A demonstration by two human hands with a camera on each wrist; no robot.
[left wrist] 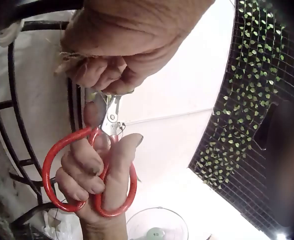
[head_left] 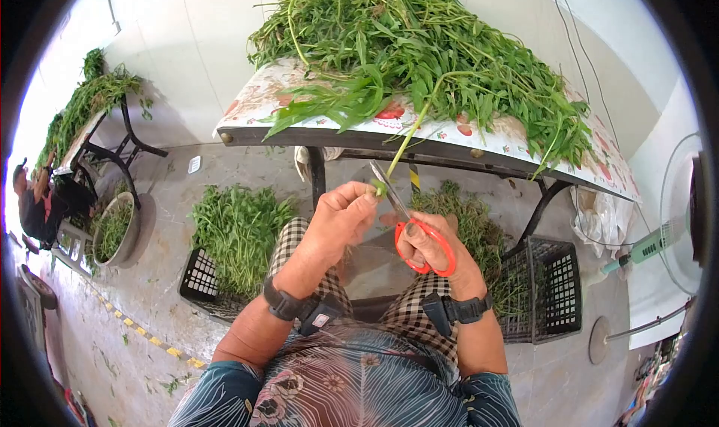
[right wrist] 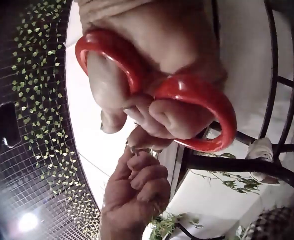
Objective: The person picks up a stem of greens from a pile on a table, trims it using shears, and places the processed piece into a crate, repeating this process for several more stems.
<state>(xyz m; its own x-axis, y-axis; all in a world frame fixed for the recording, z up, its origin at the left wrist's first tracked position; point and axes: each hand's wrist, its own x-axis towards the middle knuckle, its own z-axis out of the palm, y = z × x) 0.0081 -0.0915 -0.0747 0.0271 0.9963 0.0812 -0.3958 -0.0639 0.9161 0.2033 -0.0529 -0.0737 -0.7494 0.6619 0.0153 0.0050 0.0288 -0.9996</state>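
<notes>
My left hand (head_left: 337, 225) pinches a green plant stem (head_left: 410, 136) between thumb and fingers, close to its lower end. The stem slants up to a leafy top at the table edge. In my right hand (head_left: 466, 273) I grip scissors (head_left: 446, 249) with red handles, thumb and fingers through the loops. The metal blades point up and overlap the stem just right of my left fingertips. In the left wrist view, the blade tips of the scissors (left wrist: 111, 117) pass behind the left hand (left wrist: 137, 30). The right wrist view shows the red loops (right wrist: 202, 95) around the right fingers.
A large heap of leafy stems (head_left: 419, 45) covers much of the table (head_left: 247, 113) ahead. Black crates stand on the floor either side: greens (head_left: 243, 232) fill the left crate (head_left: 201, 273), and the right crate (head_left: 558, 285) is beside more cuttings. A fan (head_left: 651, 244) stands far right.
</notes>
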